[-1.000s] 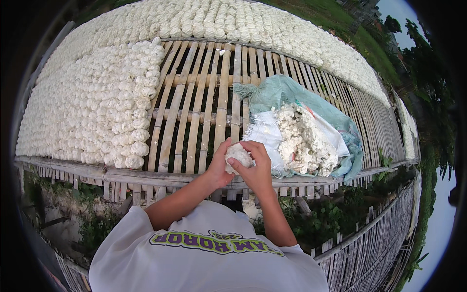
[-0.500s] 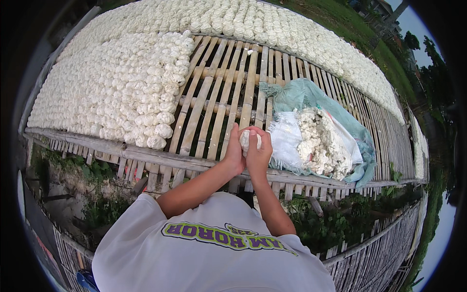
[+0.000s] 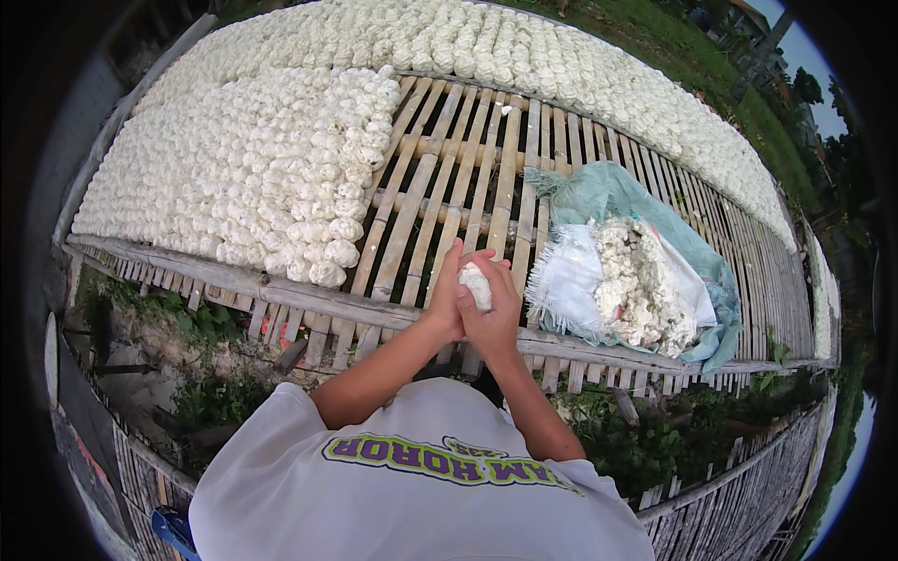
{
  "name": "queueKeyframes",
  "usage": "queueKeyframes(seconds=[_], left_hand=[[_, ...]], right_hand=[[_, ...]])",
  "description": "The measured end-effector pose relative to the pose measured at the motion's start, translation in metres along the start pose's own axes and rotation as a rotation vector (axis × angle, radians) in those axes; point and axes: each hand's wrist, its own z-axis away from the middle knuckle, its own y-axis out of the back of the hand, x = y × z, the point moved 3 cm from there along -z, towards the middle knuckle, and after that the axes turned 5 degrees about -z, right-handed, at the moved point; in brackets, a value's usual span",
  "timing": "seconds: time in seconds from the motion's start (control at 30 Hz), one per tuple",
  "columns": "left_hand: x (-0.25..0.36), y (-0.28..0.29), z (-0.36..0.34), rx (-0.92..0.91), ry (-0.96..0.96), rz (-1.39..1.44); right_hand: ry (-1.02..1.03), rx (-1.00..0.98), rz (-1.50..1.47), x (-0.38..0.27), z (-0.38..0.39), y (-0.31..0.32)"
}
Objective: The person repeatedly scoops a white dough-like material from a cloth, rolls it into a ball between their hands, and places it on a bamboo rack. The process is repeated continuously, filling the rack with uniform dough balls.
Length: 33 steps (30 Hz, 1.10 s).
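The white lump sat pressed between both palms, just above the near rail of the bamboo rack. The left hand and right hand were closed tight around it, fingers upright, only its top showing. A second before, the hands had been looser and tilted toward the sack, with more of the lump visible; half a second before, they had drawn in front of the chest. I judged that as a lump being squeezed into shape.

At three o'clock from the hands lay one open green-and-white sack with a heap of loose white material inside. At ten o'clock, rows of shaped white balls covered the rack, far too many to count, and a further band ran along the far edge at twelve o'clock. Bare slats lay between.
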Motion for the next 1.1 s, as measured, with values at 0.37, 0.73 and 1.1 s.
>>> queueKeyframes(seconds=[0.37, 0.73, 1.1], left_hand=[[0.013, 0.016, 0.012, 0.02, -0.001, 0.072], [0.009, 0.015, 0.006, -0.065, 0.063, 0.209], [0.017, 0.004, 0.011, 0.16, 0.036, 0.178]], right_hand=[[0.101, 0.052, 0.0, -0.013, -0.003, -0.019], [0.004, -0.069, -0.079, -0.011, -0.011, -0.014], [-0.287, 0.005, -0.175, 0.002, -0.014, -0.006]])
